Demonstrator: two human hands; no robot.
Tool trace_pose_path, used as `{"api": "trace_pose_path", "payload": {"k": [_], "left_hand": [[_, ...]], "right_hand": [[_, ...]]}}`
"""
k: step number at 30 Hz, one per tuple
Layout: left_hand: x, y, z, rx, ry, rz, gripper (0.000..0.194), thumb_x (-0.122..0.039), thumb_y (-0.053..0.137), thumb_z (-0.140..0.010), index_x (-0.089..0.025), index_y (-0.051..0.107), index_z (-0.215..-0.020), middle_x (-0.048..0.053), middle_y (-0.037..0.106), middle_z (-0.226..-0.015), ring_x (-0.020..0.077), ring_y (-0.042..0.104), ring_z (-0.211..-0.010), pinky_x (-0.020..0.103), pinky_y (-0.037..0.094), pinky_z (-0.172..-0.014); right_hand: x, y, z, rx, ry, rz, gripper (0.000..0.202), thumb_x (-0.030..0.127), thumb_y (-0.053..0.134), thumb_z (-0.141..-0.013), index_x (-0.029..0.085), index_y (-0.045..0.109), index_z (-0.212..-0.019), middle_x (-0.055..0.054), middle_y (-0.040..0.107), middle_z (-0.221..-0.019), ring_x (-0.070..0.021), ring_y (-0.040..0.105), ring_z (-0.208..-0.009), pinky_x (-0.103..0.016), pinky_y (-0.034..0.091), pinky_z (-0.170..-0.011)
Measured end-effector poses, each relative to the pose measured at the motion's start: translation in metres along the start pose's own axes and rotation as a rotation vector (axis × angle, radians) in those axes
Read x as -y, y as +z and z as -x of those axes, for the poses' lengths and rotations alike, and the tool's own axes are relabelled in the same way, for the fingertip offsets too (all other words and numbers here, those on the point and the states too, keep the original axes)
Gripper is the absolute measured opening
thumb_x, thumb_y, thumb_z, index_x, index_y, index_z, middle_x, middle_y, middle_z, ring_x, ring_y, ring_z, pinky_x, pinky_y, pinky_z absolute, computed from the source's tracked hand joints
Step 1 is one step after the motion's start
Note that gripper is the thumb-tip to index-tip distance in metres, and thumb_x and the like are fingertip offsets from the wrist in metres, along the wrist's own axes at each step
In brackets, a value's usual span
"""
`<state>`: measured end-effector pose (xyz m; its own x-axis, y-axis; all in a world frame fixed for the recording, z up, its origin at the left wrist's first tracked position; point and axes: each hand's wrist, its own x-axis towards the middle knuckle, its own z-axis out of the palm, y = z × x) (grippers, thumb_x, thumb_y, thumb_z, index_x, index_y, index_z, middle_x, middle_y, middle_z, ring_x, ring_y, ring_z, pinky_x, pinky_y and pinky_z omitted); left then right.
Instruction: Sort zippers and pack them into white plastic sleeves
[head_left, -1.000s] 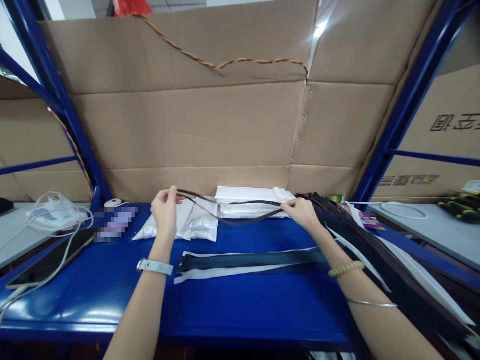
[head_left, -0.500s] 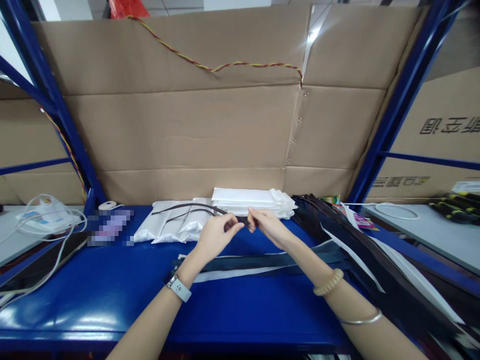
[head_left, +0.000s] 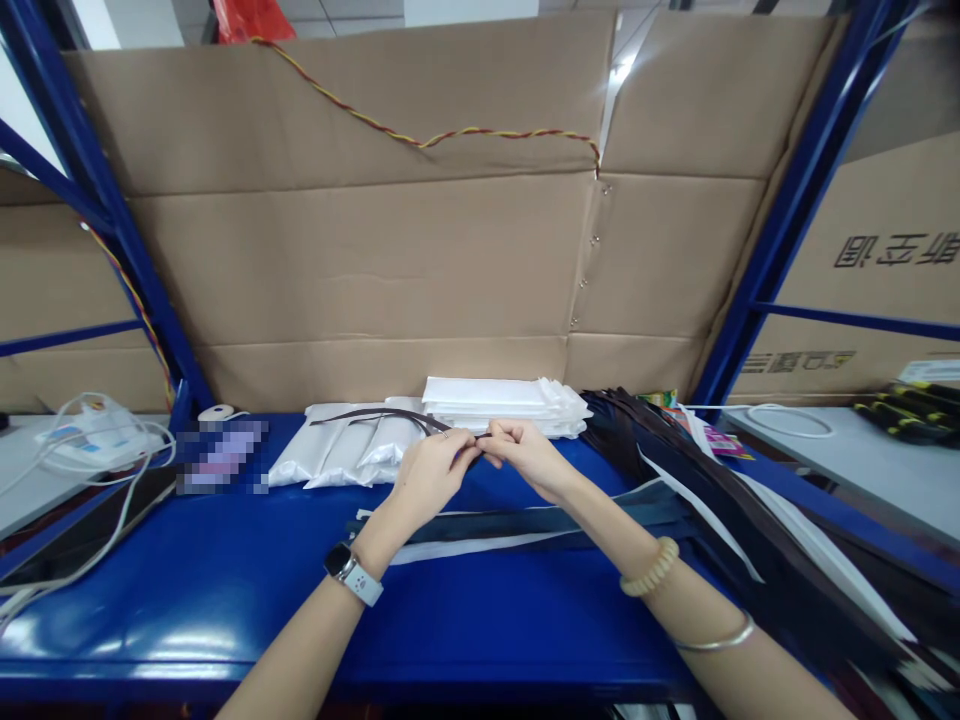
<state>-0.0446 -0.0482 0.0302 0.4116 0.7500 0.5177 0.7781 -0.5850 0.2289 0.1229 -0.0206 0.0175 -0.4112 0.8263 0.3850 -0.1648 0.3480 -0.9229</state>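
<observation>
Glossy blue table [head_left: 225,570] under thin dark strips [head_left: 375,412].

Bright, even light; a white glare shows at the gap in the cardboard [head_left: 360,240]. Pale reflections shine on the blue table [head_left: 225,580]'s left side.

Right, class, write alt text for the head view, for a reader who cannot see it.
Left hand and right hand, close together, pinch a thin dark strip above a blue table. Beyond lie white plastic packets and a white stack; navy and white strips lie beneath the forearms, a dark bundle at right.
</observation>
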Motion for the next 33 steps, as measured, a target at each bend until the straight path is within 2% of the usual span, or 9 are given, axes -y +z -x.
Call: {"api": "trace_pose_path", "payload": {"k": [3,7,10,14,19,22,24,28,33], "left_hand": [[-0.003,-0.012,-0.002,0.028,0.077,-0.122,0.023,-0.026,0.039,-0.092,-0.021,0.060,-0.086,0.003,0.065,-0.085,0.0168,0.060,-0.076,0.026,0.039,-0.061],[-0.004,-0.023,-0.002,0.086,0.168,-0.174,0.022,-0.025,0.040,-0.092,-0.022,0.060,-0.084,0.002,0.065,-0.083,0.0171,0.060,-0.076,0.027,0.038,-0.062],[0.004,-0.030,0.003,0.083,0.176,-0.188,0.022,-0.024,0.040,-0.091,-0.021,0.060,-0.082,0.003,0.065,-0.081,0.0176,0.060,-0.076,0.027,0.039,-0.063],[0.034,-0.047,0.018,0.061,0.081,-0.195,0.024,-0.030,0.041,-0.091,-0.022,0.062,-0.082,0.005,0.065,-0.080,0.0186,0.061,-0.076,0.028,0.040,-0.065],[0.076,-0.084,0.051,0.076,-0.075,-0.267,0.027,-0.037,0.040,-0.088,-0.025,0.064,-0.084,0.004,0.067,-0.083,0.0205,0.060,-0.079,0.027,0.039,-0.065],[0.090,-0.103,0.071,0.119,-0.178,-0.255,0.029,-0.041,0.040,-0.087,-0.026,0.064,-0.082,0.003,0.068,-0.082,0.0208,0.061,-0.077,0.027,0.039,-0.064],[0.092,-0.109,0.082,0.150,-0.200,-0.244,0.029,-0.041,0.040,-0.087,-0.026,0.064,-0.082,0.003,0.068,-0.083,0.0210,0.061,-0.077,0.027,0.038,-0.064],[0.086,-0.107,0.097,0.250,-0.172,-0.245,0.029,-0.039,0.040,-0.088,-0.026,0.064,-0.081,0.002,0.068,-0.081,0.0215,0.062,-0.077,0.027,0.037,-0.065],[0.079,-0.098,0.104,0.353,-0.141,-0.293,0.028,-0.042,0.045,-0.087,-0.022,0.062,-0.076,0.004,0.065,-0.078,0.0220,0.061,-0.076,0.028,0.036,-0.064]], "right_hand": [[0.006,-0.001,0.001,0.017,-0.011,0.004,0.044,0.029,0.065,-0.072,0.021,0.023,-0.061,0.008,0.033,-0.052,-0.0084,0.038,-0.051,-0.025,0.028,-0.055],[0.017,-0.007,0.009,0.080,0.010,0.061,0.037,0.026,0.062,-0.075,0.021,0.027,-0.064,0.007,0.038,-0.054,-0.0085,0.038,-0.051,-0.024,0.026,-0.053],[0.028,-0.019,0.020,0.023,0.022,0.045,0.035,0.027,0.062,-0.075,0.021,0.029,-0.066,0.008,0.037,-0.054,-0.0082,0.036,-0.050,-0.024,0.026,-0.052],[0.051,-0.047,0.042,-0.097,0.045,0.056,0.035,0.026,0.065,-0.073,0.021,0.031,-0.067,0.008,0.035,-0.055,-0.0081,0.036,-0.049,-0.024,0.025,-0.051],[0.077,-0.096,0.077,-0.262,0.100,0.093,0.036,0.032,0.069,-0.070,0.022,0.034,-0.068,0.008,0.031,-0.055,-0.0086,0.033,-0.048,-0.025,0.025,-0.049],[0.078,-0.122,0.095,-0.385,0.125,0.137,0.039,0.036,0.071,-0.066,0.023,0.034,-0.067,0.008,0.027,-0.051,-0.0097,0.031,-0.046,-0.026,0.024,-0.047],[0.071,-0.132,0.102,-0.412,0.141,0.173,0.039,0.039,0.072,-0.064,0.023,0.037,-0.069,0.008,0.029,-0.050,-0.0098,0.031,-0.045,-0.026,0.025,-0.046],[0.054,-0.142,0.111,-0.345,0.195,0.403,0.034,0.046,0.070,-0.066,0.023,0.047,-0.076,0.006,0.038,-0.051,-0.0105,0.035,-0.047,-0.025,0.026,-0.047],[0.050,-0.145,0.120,-0.171,0.286,0.905,0.030,0.047,0.070,-0.064,0.024,0.059,-0.080,0.001,0.053,-0.057,-0.0161,0.048,-0.054,-0.029,0.036,-0.054]]}}
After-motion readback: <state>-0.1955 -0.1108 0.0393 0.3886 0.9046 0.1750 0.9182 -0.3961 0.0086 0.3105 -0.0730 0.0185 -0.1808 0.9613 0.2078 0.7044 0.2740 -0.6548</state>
